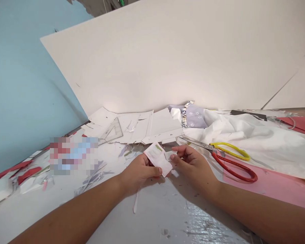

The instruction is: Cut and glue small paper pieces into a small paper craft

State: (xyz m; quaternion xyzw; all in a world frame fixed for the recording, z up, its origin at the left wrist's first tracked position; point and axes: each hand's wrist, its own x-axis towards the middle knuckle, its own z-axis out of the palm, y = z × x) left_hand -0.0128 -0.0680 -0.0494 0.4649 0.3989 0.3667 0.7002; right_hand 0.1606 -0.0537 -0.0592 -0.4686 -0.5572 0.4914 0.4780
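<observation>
My left hand [143, 170] is closed on a small white paper packet [156, 154] with pinkish edges and a greenish patch, the thumb pressed on its near corner. Close by on the right, my right hand [190, 162] has its thumb and fingers bent together at a thin white paper piece [169, 156]. Whether that piece is a flap of the packet or separate, I cannot tell. To the right of my right hand lie scissors [218, 151] with one yellow and one red handle, blades pointing left.
Behind my hands lie white card pieces [165, 123] and a clear set square [114, 130]. White cloth [244, 132] and pink paper [269, 186] spread to the right. Red and white scraps [30, 174] litter the left. A large white board [180, 57] leans at the back.
</observation>
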